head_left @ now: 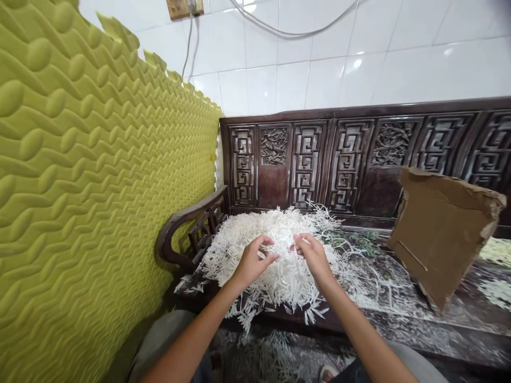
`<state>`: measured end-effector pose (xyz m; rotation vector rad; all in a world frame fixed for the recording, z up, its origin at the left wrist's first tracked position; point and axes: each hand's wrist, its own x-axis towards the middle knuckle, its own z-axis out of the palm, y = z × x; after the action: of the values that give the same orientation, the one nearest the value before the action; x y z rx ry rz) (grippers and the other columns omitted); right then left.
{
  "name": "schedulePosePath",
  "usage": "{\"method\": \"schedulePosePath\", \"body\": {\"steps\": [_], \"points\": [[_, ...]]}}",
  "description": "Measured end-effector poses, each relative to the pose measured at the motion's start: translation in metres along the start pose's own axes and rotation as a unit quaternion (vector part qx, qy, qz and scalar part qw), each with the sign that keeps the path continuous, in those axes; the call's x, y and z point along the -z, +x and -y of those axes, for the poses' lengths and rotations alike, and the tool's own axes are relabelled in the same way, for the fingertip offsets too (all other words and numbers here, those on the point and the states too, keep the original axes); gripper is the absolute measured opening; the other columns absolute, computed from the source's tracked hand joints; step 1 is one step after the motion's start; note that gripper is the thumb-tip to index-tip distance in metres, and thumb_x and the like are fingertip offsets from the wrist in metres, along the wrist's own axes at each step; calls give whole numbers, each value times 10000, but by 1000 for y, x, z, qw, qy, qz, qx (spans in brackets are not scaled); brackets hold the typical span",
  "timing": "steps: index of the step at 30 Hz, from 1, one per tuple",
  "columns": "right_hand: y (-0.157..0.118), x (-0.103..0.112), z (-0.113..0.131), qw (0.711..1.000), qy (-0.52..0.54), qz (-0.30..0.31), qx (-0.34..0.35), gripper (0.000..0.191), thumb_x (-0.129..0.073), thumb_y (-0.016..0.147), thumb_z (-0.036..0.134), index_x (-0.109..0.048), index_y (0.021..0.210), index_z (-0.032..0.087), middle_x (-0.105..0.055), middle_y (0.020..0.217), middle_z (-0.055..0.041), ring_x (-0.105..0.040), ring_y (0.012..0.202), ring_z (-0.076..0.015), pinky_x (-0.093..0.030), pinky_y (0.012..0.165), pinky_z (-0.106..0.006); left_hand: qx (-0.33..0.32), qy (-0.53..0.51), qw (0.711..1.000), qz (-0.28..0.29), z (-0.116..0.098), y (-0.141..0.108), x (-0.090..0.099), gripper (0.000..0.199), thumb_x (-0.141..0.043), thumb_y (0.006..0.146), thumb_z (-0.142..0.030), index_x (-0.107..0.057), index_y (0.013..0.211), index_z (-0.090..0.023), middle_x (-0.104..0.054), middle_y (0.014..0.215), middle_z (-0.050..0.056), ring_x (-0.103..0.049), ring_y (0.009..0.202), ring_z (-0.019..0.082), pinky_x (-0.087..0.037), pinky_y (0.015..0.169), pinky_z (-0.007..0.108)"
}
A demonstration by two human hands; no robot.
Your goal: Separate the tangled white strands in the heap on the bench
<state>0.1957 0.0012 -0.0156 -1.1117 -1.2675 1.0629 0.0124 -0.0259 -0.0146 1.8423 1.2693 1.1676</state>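
Observation:
A heap of white, thin, branching plastic-looking sprigs [235,239] covers the left end of a dark carved wooden bench. My left hand [253,259] is over the middle of the heap, its thumb and forefinger apart with a gap between them; I see nothing clearly gripped there. Facing it, my right hand [315,258] has thumb and fingertips pinched together on a white sprig [284,242]. Where that sprig ends and the heap behind it begins is hard to make out. Both hands are close together, palms turned inward.
On the left stands a yellow-green textured foam mat [120,175], beside the bench's curved armrest [171,229]. A torn cardboard piece [443,229] leans on the seat at right, near pale yellowish pieces [497,250]. Loose sprigs [271,351] lie on the floor. A cable [295,35] hangs across the tiled wall.

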Motion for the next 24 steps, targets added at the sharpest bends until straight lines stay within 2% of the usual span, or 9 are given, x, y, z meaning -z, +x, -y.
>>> {"method": "schedulePosePath", "body": {"steps": [3, 8, 10, 12, 14, 16, 18, 21, 24], "points": [[-4, 1, 0, 1000, -1, -7, -1, 392, -619, 759, 546, -557, 900, 186, -600, 647, -22, -545, 641, -171, -417, 638, -275, -7, -23, 1000, -12, -6, -1, 2, 242, -597, 826, -378, -587, 966, -181, -583, 950, 55, -568, 874, 167, -461, 650, 215], [-12, 6, 5, 1000, -6, -20, -10, 630, -587, 779, 595, -475, 1273, 221, -659, 850, -72, -620, 746, -213, -487, 696, -338, 4, -117, 993, 6, -15, 0, -1, 377, -577, 821, -386, -541, 1142, -192, -494, 814, 20, -543, 716, 135, -490, 571, 216], [-18, 6, 10, 1000, -10, 20, 0, 688, -564, 805, 598, -391, 1394, 286, -624, 1136, -128, -629, 935, -249, -507, 750, -368, 20, -161, 987, -1, -18, 1, -4, 395, -579, 807, -396, -518, 1139, -191, -485, 794, 11, -537, 679, 128, -510, 574, 238], [-24, 4, 14, 995, -32, 86, 27, 726, -594, 803, 573, -333, 1441, 345, -463, 1391, -124, -578, 1103, -279, -511, 798, -382, 51, -217, 975, -10, -19, 4, -8, 425, -603, 774, -390, -473, 1127, -191, -495, 762, -2, -546, 642, 129, -524, 585, 272], [-29, 1, 15, 984, -102, 125, 81, 669, -587, 826, 547, -376, 1425, 335, -423, 1438, -95, -560, 1142, -276, -500, 826, -366, 81, -254, 964, -9, -19, 5, -10, 434, -611, 755, -374, -438, 1108, -191, -519, 742, -8, -562, 622, 134, -522, 600, 292], [-31, 0, 13, 966, -184, 115, 138, 490, -488, 897, 527, -517, 1320, 281, -575, 1287, -81, -598, 1055, -245, -481, 810, -330, 96, -225, 970, -5, -17, 6, -12, 390, -593, 767, -365, -443, 1077, -183, -529, 723, -6, -554, 610, 132, -496, 586, 269], [-31, 0, 11, 950, -247, 88, 171, 417, -376, 948, 510, -653, 1085, 230, -691, 963, -68, -620, 842, -216, -449, 707, -301, 96, -157, 983, -9, -15, 6, -13, 379, -558, 806, -387, -447, 1105, -181, -528, 728, 0, -541, 636, 134, -462, 567, 241], [-33, 1, 7, 930, -312, 65, 184, 459, -344, 959, 496, -619, 738, 202, -581, 591, -26, -487, 552, -169, -319, 561, -282, 72, -77, 994, -22, -14, 5, -15, 509, -519, 854, -458, -386, 1280, -214, -540, 800, 13, -547, 735, 153, -464, 641, 262], [-36, 1, 5, 899, -378, 70, 211, 406, -338, 967, 426, -575, 725, 203, -558, 585, -26, -441, 529, -159, -240, 551, -288, 29, -46, 999, 0, -17, 4, -15, 459, -558, 836, -477, -524, 1202, -203, -568, 905, 50, -544, 887, 182, -439, 839, 322]]}}
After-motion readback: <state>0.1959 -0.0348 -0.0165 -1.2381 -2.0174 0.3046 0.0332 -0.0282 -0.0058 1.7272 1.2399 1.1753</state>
